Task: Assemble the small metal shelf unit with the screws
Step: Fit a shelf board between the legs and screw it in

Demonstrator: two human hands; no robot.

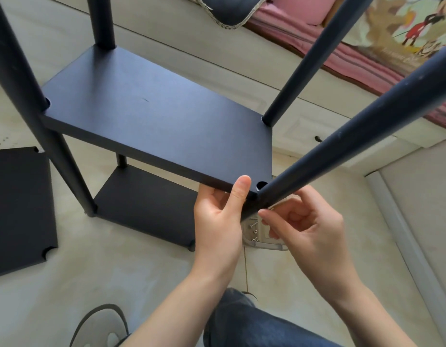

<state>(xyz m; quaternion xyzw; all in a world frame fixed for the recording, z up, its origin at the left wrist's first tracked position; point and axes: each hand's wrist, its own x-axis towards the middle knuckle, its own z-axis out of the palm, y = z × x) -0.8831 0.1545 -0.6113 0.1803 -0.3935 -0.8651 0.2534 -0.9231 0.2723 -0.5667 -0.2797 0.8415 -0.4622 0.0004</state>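
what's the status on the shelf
Left hand grips dark middle shelf panel corner. Right hand pinches at dark round post. Nothing blocking.

head-worn view, looking down, close

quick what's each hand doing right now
Left hand: grips the middle shelf at its near corner.
Right hand: fingertips pinched at the post; what they hold cannot be told.

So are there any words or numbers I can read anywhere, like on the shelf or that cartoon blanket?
None can be read.
Cartoon blanket: a faint line of lettering under the figures, too blurred to read.
Middle shelf board, posts and loose board on the floor: plain dark surfaces, no labels or numbers showing.
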